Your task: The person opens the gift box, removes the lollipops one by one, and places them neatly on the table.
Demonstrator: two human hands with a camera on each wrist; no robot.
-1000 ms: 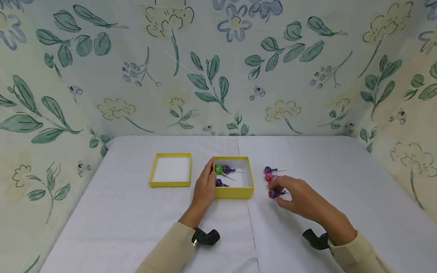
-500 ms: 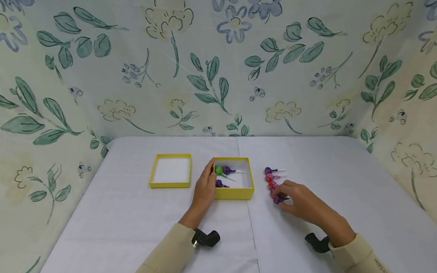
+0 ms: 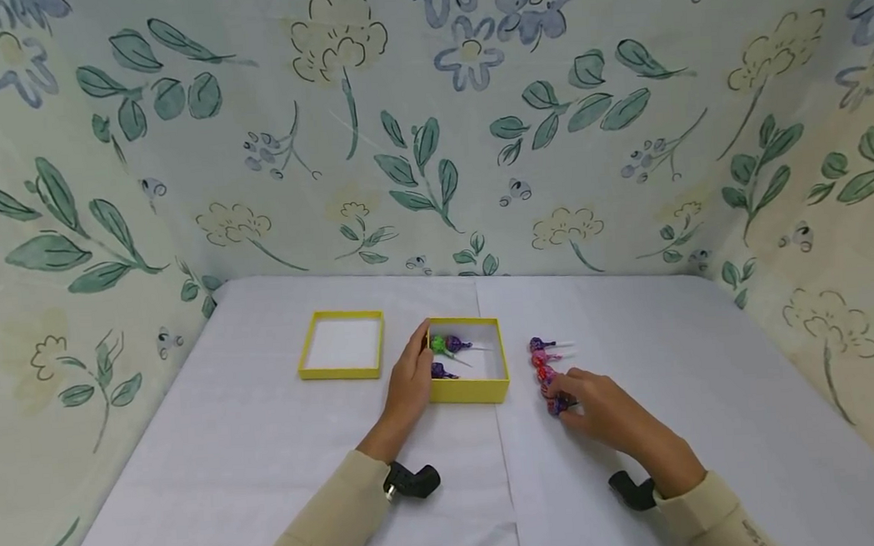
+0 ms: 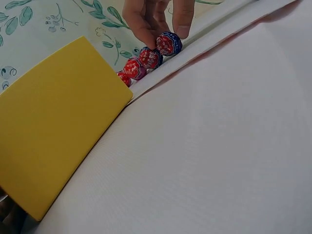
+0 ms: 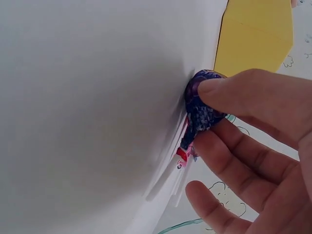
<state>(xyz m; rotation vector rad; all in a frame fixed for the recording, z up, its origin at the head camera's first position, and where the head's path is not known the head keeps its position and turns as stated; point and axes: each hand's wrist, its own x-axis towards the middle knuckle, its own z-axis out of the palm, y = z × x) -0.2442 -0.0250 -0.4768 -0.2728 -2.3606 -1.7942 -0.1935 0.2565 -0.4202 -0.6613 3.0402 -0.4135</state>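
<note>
A yellow box (image 3: 468, 391) with a white inside stands in the middle of the head view. My left hand (image 3: 408, 383) lies along its left wall, fingers mostly straight; the left wrist view hides them. Inside lie a green lollipop (image 3: 438, 345), a purple lollipop (image 3: 454, 345) and another purple one (image 3: 440, 371) by the left wall. Right of the box, my right hand (image 3: 603, 406) pinches a dark purple-blue lollipop (image 5: 201, 117) between thumb and fingers, at the near end of a row. Beyond it are red-pink lollipops (image 4: 133, 68) and a purple lollipop (image 3: 537, 344), sticks pointing right.
A shallow yellow-rimmed lid (image 3: 340, 374) lies left of the box, white inside up. White cloth (image 3: 270, 484) covers the table, with a fold line running past the box. Flower-patterned fabric (image 3: 425, 82) stands behind and on both sides.
My right hand has moved slightly nearer to me with the purple-blue lollipop, uncovering the red-pink ones in the row. The left hand and box have stayed in place.
</note>
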